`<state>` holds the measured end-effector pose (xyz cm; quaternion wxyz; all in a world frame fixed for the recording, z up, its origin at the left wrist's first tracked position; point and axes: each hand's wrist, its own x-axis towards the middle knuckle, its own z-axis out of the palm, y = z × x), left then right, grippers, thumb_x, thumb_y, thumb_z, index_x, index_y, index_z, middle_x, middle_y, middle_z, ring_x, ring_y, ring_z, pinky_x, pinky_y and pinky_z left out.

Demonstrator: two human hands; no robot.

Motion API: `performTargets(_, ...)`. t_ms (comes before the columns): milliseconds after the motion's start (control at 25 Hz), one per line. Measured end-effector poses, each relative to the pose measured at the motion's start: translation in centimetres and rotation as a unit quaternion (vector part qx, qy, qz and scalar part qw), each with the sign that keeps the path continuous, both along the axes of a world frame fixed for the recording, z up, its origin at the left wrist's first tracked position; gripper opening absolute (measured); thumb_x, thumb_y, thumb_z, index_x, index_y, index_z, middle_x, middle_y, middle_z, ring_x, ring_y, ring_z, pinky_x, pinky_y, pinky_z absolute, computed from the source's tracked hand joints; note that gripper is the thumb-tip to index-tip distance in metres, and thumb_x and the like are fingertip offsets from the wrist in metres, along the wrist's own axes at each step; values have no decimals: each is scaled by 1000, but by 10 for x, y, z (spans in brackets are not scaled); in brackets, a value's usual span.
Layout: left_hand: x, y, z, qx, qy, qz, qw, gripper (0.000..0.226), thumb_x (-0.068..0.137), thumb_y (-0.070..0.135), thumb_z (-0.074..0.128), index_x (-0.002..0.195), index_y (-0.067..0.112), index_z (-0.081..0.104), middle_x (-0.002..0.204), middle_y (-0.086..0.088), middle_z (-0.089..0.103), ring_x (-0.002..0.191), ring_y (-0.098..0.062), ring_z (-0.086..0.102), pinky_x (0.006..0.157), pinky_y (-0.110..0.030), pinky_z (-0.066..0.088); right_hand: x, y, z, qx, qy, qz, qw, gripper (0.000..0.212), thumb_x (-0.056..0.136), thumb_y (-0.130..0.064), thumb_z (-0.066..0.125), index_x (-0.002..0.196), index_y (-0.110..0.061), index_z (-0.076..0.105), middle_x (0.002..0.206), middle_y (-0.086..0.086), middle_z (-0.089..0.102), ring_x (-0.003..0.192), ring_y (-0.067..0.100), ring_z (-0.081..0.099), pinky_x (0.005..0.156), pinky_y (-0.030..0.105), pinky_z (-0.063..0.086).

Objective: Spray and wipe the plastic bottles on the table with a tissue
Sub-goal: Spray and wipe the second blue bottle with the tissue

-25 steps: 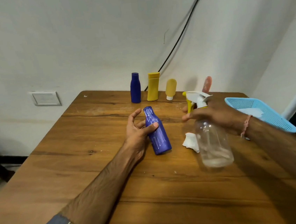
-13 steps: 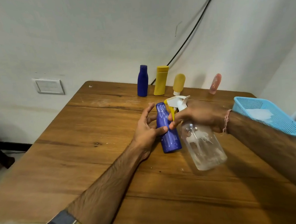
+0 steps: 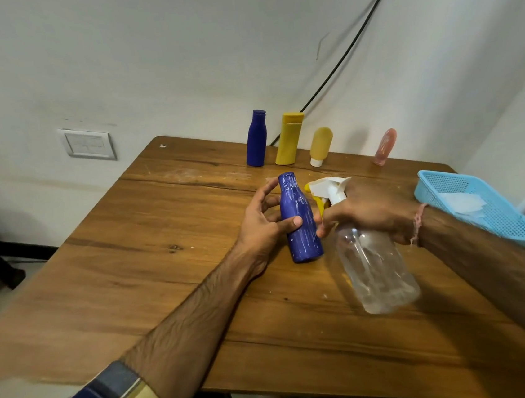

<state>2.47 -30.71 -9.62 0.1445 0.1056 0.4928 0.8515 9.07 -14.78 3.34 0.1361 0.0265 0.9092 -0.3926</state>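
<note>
My left hand [image 3: 265, 222] grips a blue plastic bottle [image 3: 299, 219] upright on the wooden table [image 3: 162, 241], thumb across its front; white streaks of spray run down it. My right hand [image 3: 366, 212] grips the neck of a clear spray bottle [image 3: 377, 271] with a white and yellow trigger head [image 3: 328, 190], held tilted right beside the blue bottle, nozzle toward it. The tissue on the table is hidden behind the spray bottle and my right hand.
Along the far edge stand a dark blue bottle [image 3: 256, 138], a yellow bottle [image 3: 289, 138], a small yellow tube [image 3: 321, 145] and a pink tube [image 3: 386, 147]. A light blue basket [image 3: 497, 226] holding white tissue sits at the right edge. A black cable [image 3: 351, 40] runs up the wall.
My right hand brought the spray bottle leftward up against the blue bottle, covering the tissue on the table. White spray streaks have appeared on the blue bottle. My left hand kept its grip.
</note>
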Motion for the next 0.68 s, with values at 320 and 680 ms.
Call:
performTargets(320, 1, 0, 6, 69, -83, -1, 994, 71, 80, -18, 67, 139, 18, 50, 131, -22, 64, 116, -35, 68, 92, -57, 58, 16, 7, -13, -44, -7, -9, 999, 49, 63, -20, 83, 108, -9, 69, 103, 14, 75, 90, 29, 69, 88, 48, 52)
performTargets(680, -2, -9, 11, 219, -234, -76, 944, 55, 95, 37, 62, 135, 0, 53, 116, -19, 63, 86, -25, 63, 76, -36, 53, 10, 4, 2, -74, 24, -4, 997, 34, 77, -9, 78, 110, -9, 69, 103, 6, 77, 106, 32, 69, 93, 49, 53)
